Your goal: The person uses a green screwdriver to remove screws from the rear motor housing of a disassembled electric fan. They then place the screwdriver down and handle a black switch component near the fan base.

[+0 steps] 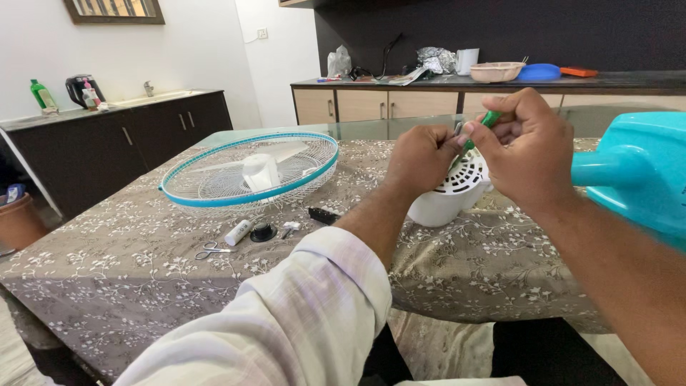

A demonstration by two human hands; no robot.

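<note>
My right hand [527, 146] is closed around a green-handled tool [488, 121], its tip angled down toward a white vented fan motor housing [450, 194] on the table. My left hand [420, 157] is curled shut just above that housing, fingertips pinched near the tool's tip; what it pinches is hidden. A round fan guard [246, 182] with a turquoise rim and white blades inside lies flat to the left.
Small scissors [212, 249], a white tube [238, 232], a black knob [263, 232] and a dark remote-like bar [323, 214] lie on the floral tablecloth [128, 271]. A turquoise fan base [643, 171] sits at right. Counters with clutter line the walls.
</note>
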